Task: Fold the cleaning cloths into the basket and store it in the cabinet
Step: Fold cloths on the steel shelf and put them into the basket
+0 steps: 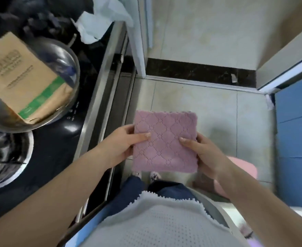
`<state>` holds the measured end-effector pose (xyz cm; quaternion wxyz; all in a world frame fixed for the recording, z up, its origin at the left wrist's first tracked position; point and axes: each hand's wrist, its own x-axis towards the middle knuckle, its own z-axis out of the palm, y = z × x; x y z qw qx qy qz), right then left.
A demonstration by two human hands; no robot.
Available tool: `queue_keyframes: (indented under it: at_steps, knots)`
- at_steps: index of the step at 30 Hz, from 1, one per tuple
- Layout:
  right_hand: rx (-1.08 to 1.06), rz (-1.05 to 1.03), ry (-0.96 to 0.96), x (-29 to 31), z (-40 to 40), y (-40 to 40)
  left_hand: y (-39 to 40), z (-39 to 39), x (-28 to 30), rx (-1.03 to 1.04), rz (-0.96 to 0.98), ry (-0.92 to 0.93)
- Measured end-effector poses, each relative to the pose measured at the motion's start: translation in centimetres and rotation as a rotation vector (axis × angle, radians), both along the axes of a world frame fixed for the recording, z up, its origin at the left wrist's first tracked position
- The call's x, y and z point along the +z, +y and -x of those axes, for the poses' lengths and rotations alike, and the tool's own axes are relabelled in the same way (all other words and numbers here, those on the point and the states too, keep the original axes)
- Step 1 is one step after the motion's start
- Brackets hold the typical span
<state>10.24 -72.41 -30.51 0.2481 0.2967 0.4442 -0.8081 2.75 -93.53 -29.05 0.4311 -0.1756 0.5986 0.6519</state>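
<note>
While we hold the pink cloth (165,141) folded square above the floor, left hand (124,146) and right hand (204,154) each pinching a side edge, we judge folding nearly done; next it needs laying in the basket, which we cannot see.

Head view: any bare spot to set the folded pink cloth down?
Left, the black cooktop is crowded: a steel bowl holding a brown paper bag, and another bowl. A bare strip lies between them and the steel counter edge. Both hands hold the pink cloth.
</note>
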Motion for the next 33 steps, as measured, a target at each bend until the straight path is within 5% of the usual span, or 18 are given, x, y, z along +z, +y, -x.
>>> queue_keyframes:
  at_steps: [18, 33]
  knots:
    - [-0.843, 0.013, 0.030, -0.7, 3.9, 14.0, 27.1, 17.9, -0.1, -0.995, -0.007, 0.074]
    - [-1.429, -0.039, 0.017, 0.3, 1.2, 26.5, 51.8, 16.0, 0.4, -1.422, -0.069, 0.034]
